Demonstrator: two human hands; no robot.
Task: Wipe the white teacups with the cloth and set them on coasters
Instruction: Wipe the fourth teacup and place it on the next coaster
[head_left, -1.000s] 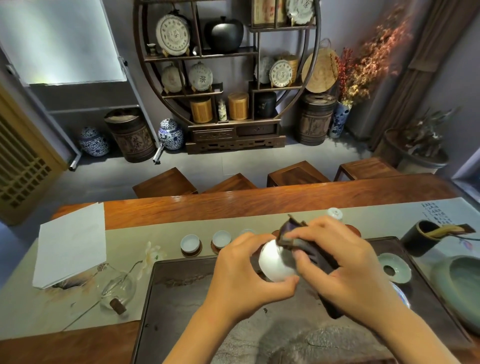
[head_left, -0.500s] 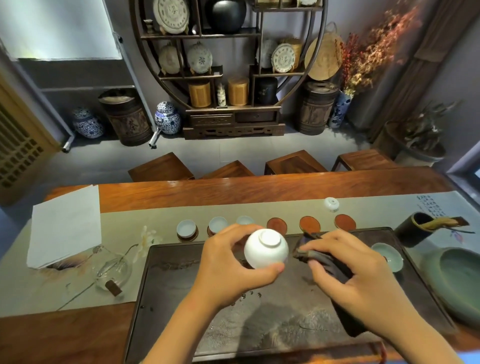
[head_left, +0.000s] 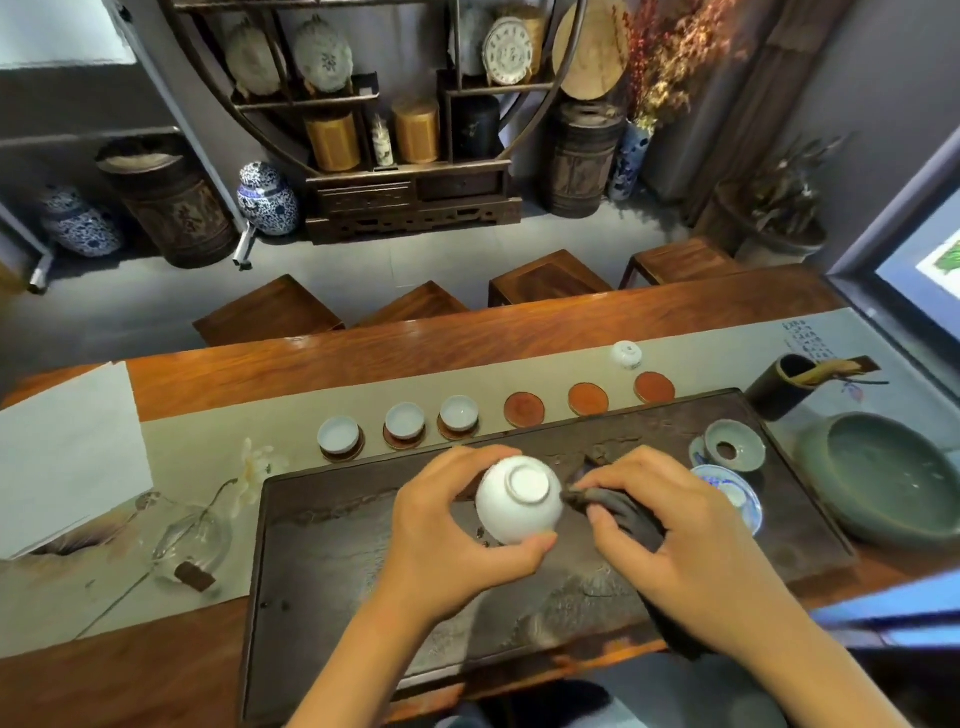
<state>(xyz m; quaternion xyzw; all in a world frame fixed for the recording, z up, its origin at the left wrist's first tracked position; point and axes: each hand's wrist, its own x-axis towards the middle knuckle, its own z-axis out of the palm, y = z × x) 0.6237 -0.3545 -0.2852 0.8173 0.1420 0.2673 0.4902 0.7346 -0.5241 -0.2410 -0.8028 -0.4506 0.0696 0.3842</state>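
Observation:
My left hand (head_left: 447, 530) grips a white teacup (head_left: 517, 501) upside down over the dark tea tray (head_left: 332, 561), its foot ring facing me. My right hand (head_left: 670, 535) holds a dark cloth (head_left: 618, 512) bunched against the cup's right side. Behind the tray, three white teacups (head_left: 338, 435) (head_left: 404, 420) (head_left: 459, 413) sit on coasters in a row. To their right lie three bare reddish coasters (head_left: 524, 409) (head_left: 588, 398) (head_left: 654, 387).
A small white lid (head_left: 626, 355) lies behind the coasters. A green strainer (head_left: 733, 451) and a blue-patterned dish (head_left: 727, 488) sit on the tray's right end. A large green bowl (head_left: 883, 478), a dark tool holder (head_left: 782, 384), a glass vase (head_left: 192, 545) and white paper (head_left: 67, 452) flank the tray.
The cup has turned fully bottom up in my left hand. The cloth has come off the cup's top and now touches its right side, lower over the tray.

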